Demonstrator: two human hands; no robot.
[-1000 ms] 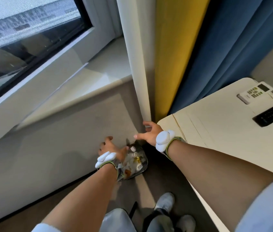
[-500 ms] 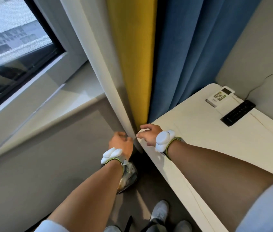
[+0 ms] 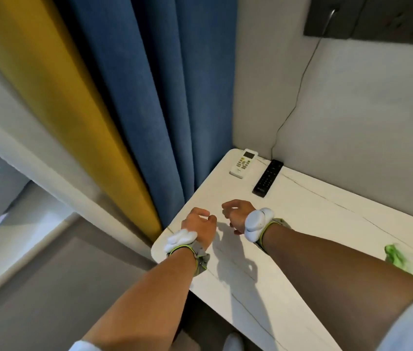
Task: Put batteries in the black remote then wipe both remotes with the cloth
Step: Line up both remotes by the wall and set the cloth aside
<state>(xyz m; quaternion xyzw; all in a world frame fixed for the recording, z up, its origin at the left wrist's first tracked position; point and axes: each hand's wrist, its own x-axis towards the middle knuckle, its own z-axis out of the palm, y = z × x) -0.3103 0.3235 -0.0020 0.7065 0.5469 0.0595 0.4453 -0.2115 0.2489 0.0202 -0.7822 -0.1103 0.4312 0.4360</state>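
Head view: the black remote (image 3: 267, 178) lies on the white table (image 3: 314, 224) at one o'clock from the right hand (image 3: 238, 216), long axis running away; both it and the left hand (image 3: 199, 224) seem loosely curled, empty.

bright, even light | soft shadows right of forearms on table (image 3: 301, 224) | wide-angle bending at edges

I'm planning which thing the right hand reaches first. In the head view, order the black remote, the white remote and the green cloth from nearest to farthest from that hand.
From the right hand:
1. Black remote, just ahead of it, near the wall.
2. White remote, farther ahead, at the table's far corner by the blue curtain.
3. Green cloth, far out to the right, beyond the forearm.
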